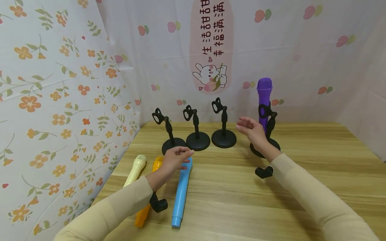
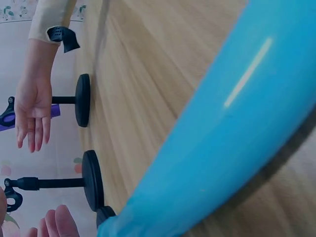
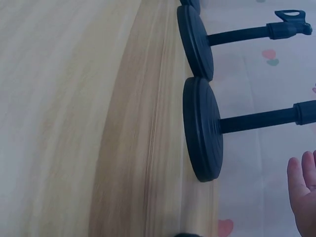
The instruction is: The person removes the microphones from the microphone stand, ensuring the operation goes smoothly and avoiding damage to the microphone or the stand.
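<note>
My left hand (image 1: pixel 173 162) hovers over the head end of a blue toy microphone (image 1: pixel 182 194) lying on the table, its fingers loosely bent and holding nothing. Next to that lie an orange microphone (image 1: pixel 142 214), partly hidden by the left arm, and a cream one (image 1: pixel 134 170). A purple microphone (image 1: pixel 264 95) stands upright at the clip of the rightmost black stand (image 1: pixel 270 125). Just left of this stand is my right hand (image 1: pixel 253 134), fingers extended and apart from the microphone; its fingers also show in the right wrist view (image 3: pixel 306 192).
Three more black desk stands with round bases, the left one (image 1: pixel 172 142), middle one (image 1: pixel 197 140) and right one (image 1: pixel 223 138), line the table's back edge. Behind the wooden table (image 1: pixel 229 201) hangs a printed cloth (image 1: pixel 169 60). Flowered cloth (image 1: pixel 60 100) borders the left side.
</note>
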Demonstrator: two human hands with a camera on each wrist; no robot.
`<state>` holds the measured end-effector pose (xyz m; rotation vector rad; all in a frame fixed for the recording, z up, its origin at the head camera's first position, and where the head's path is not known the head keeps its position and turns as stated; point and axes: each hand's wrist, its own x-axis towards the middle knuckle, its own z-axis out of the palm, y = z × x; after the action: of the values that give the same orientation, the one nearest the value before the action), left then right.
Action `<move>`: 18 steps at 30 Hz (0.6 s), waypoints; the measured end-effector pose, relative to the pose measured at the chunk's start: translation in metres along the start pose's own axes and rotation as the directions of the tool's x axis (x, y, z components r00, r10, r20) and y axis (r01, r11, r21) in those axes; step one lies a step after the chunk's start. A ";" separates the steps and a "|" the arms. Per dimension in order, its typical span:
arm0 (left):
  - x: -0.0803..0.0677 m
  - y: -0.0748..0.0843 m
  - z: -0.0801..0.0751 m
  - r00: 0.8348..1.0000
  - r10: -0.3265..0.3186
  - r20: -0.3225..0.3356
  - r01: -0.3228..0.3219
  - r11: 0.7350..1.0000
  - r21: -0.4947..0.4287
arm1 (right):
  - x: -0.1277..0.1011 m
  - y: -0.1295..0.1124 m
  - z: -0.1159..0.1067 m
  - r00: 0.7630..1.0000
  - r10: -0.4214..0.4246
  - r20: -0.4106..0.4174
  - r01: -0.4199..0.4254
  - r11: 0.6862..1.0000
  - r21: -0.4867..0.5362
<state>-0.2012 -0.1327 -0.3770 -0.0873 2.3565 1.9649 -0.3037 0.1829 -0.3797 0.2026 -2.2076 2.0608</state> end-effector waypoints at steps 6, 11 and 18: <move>0.008 0.007 0.010 0.999 0.031 0.017 -0.031 1.000 0.000 | -0.007 0.004 -0.012 0.999 -0.042 0.022 0.041 0.998 0.057; 0.014 0.014 0.019 0.997 0.061 0.051 -0.060 0.998 -0.021 | -0.015 0.005 -0.021 0.996 -0.070 0.048 0.063 0.989 0.136; 0.023 0.023 0.032 0.991 0.097 0.097 -0.089 0.992 -0.085 | -0.024 0.007 -0.030 0.992 -0.114 0.048 0.103 0.976 0.192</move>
<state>-0.2251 -0.0970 -0.3625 0.1175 2.2574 2.0530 -0.2821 0.2142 -0.3888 0.3962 -1.9805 2.2300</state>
